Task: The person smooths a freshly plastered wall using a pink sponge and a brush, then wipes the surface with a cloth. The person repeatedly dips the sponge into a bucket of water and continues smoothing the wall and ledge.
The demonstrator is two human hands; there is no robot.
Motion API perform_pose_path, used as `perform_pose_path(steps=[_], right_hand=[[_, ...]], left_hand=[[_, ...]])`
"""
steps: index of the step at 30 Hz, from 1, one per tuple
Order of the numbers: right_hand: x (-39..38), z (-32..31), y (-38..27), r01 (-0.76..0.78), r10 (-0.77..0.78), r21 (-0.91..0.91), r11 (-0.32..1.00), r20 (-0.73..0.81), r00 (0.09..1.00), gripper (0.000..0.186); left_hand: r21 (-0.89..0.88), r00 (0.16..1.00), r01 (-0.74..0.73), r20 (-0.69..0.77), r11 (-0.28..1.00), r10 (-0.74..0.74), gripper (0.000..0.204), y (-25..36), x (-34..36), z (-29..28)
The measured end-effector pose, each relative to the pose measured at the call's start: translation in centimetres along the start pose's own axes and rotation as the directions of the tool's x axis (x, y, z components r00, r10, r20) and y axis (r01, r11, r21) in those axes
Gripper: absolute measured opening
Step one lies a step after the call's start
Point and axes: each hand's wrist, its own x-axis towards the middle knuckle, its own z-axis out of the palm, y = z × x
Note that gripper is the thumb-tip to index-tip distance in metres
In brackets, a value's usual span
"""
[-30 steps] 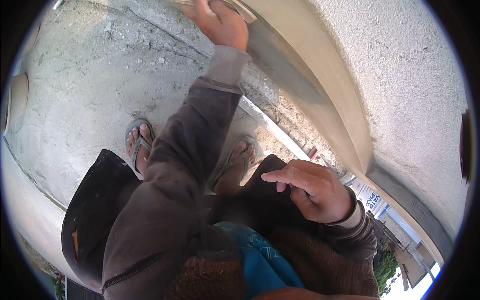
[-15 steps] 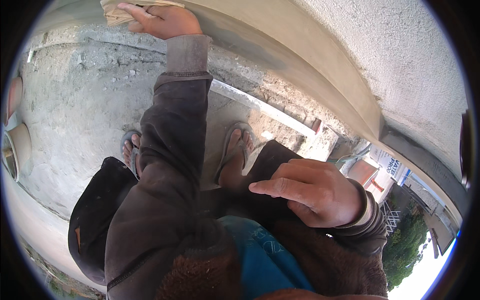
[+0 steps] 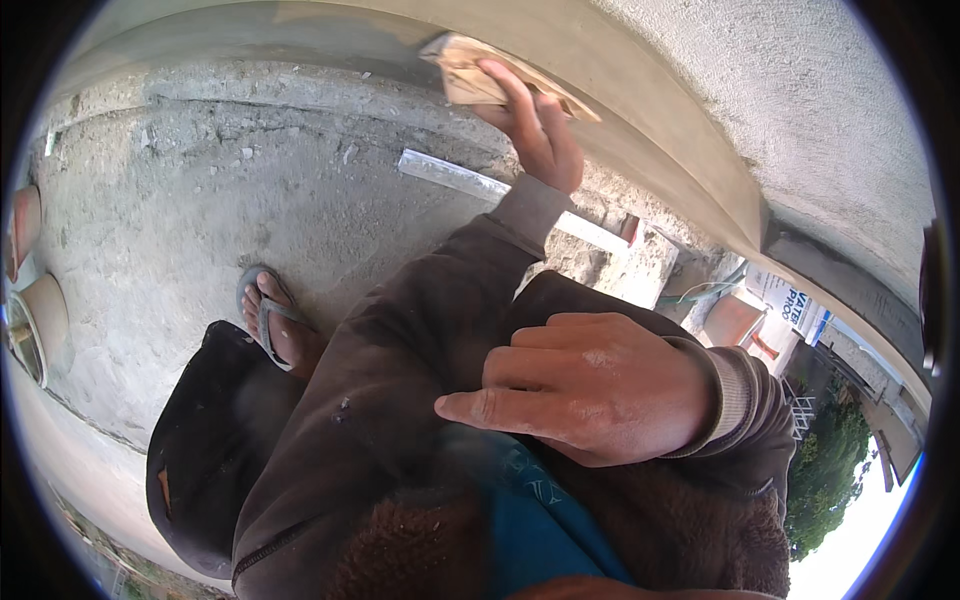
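My left hand [image 3: 540, 130] reaches out at the top middle, its fingers closed round a pale tan, creased pad [image 3: 475, 80]. Folded paper or wood: I cannot tell which the pad is. Its face lies against the smooth grey-tan plastered band [image 3: 650, 120] along the wall's foot. Nearer to me, at the right of the middle, my right hand [image 3: 600, 390] hovers or rests over my dark-trousered leg, back upward. Its fingers are curled, with one finger pointing left, and nothing shows in it. The palm is hidden.
A long white strip [image 3: 455, 178] lies beside the wall, partly behind my left wrist. Rough grey floor [image 3: 200, 200] with crumbs spreads leftward. Buckets [image 3: 42, 310] stand at the far left. The rough white wall [image 3: 800, 110] rises at the right, with a printed bag [image 3: 775, 300] beyond.
My left hand has swept right along the plastered band with the tan pad. My right hand has shifted slightly left, and its fingers stay curled. My left arm now covers my right foot.
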Motion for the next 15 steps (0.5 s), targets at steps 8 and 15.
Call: perform_pose_path(steps=[8,15], right_hand=[[-2.6,0.1,0.9,-0.043,0.04,-0.024,0.999,-0.089,0.995,0.057],[0.8,0.1,0.9,0.061,-0.067,-0.085,0.994,-0.069,0.995,0.05]], left_hand=[[-0.322,0.994,0.098,0.075,0.942,-0.078,0.093,2.5,1.6,-0.2],[0.228,0.912,-0.235,0.387,0.945,0.134,0.081,-1.3,-8.9,2.9]])
